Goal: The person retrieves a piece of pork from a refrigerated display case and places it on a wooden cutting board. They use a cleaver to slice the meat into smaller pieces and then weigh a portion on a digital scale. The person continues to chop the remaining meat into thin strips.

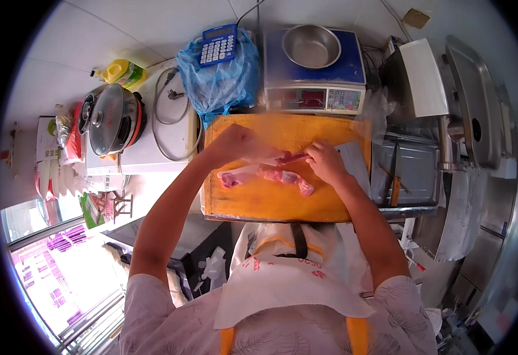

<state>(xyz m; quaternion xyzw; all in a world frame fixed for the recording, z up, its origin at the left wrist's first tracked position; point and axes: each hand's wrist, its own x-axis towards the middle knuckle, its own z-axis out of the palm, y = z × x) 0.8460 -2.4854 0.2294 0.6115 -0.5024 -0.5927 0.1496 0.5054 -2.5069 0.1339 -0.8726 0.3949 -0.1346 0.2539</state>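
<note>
Red meat strip (296,158) pinched by right hand (325,160) near centre of yellow board (241,204); strip's left end blurred. Left hand (235,142), ten o'clock, smeared; grip cannot be told. Pink meat (287,177) seen at six o'clock.

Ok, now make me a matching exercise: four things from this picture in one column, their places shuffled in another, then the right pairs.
Column 1
1. Right hand
2. Blue calculator
3. Round metal bowl
4. Knife with the orange handle

Column 2
A. On the scale
B. At the grey tray, right of the cutting board
C. At a strip of red meat
D. On top of the blue plastic bag

Right pairs: 1-C, 2-D, 3-A, 4-B
</note>
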